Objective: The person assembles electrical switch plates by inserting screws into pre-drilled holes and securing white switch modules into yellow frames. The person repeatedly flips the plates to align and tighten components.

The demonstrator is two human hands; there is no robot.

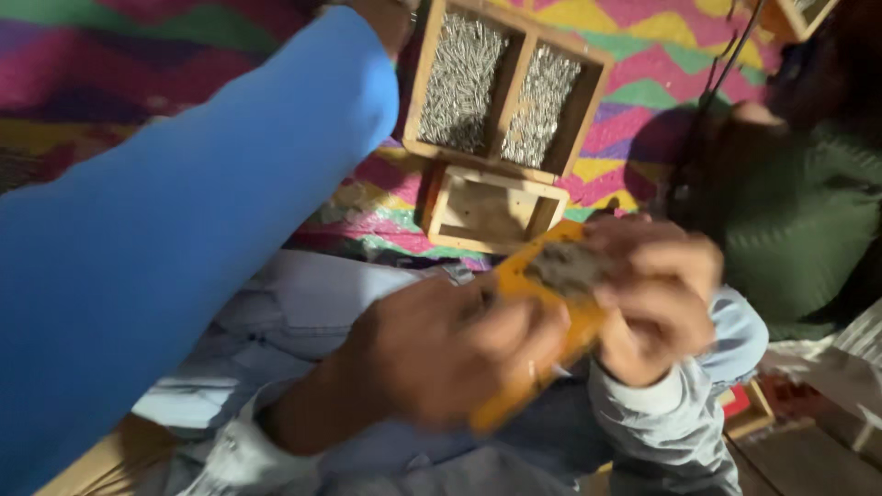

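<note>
Warm, strong light falls from about ten o'clock, brightening the blue sleeve (165,230) and the wooden tray (503,87) at twelve o'clock, while deep shadow swallows the corner at two o'clock. Motion blur smears both hands and the orange block (542,312) at centre; nothing is crisp.

Two hands, left hand (432,354) and right hand (657,308), one orange block (542,317). One two-compartment wooden tray (507,84) of metal pins; one small empty wooden box (491,211). One blue sleeve (175,220).
</note>
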